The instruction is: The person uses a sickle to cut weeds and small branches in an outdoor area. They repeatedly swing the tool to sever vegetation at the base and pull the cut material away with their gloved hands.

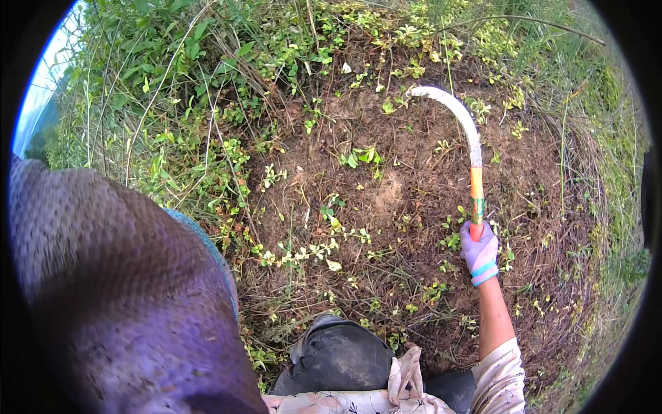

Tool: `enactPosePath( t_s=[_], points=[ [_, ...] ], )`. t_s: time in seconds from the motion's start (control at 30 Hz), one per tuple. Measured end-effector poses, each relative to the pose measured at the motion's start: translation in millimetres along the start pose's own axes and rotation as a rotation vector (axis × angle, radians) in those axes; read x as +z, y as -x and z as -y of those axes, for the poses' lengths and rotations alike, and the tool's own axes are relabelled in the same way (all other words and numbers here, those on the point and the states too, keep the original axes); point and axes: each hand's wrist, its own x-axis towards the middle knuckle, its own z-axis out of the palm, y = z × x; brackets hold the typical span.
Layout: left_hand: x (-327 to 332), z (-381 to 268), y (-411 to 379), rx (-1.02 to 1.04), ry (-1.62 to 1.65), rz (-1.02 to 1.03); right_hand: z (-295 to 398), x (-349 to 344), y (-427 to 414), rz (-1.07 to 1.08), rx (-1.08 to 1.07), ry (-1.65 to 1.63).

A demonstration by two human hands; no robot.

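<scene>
My right hand [479, 252], in a lilac knitted glove with a light blue cuff, is closed round the handle of a sickle [468, 127]. Orange, green and red wrapping covers the handle. The pale curved blade points up and bends to the left, over bare soil and low plants. A large, blurred purple and brown surface fills the left side very close to the camera; it looks like my left glove [139, 300], with soiled, textured fabric and a teal edge behind it. Whether its fingers are open or closed does not show.
Brown soil [388, 191] with small leafy sprigs and dry stems lies before me. Dense green weeds [176, 103] stand at the upper left, with long thin stalks among them. Grass [615, 207] borders the right side. My dark trouser leg [341, 357] is at the bottom.
</scene>
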Motion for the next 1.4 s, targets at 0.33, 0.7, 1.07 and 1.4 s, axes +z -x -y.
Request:
enactPosePath(
  t_s=[0.33,0.7,1.07,1.4],
  points=[
    [26,6,-35,0.135,0.072,-0.073,-1,-1,-1,0.036,-0.048,0.039],
    [9,66,33,-0.15,-0.673,0.443,2,-19,6,0.008,-0.134,0.151],
    [-171,137,195,-1.014,-1.424,1.635,9,-17,-12,0.273,0.023,-0.094],
    [-194,215,226,-1.096,-1.577,1.997,90,-4,-69,0.445,0.158,-0.066]
  ],
)
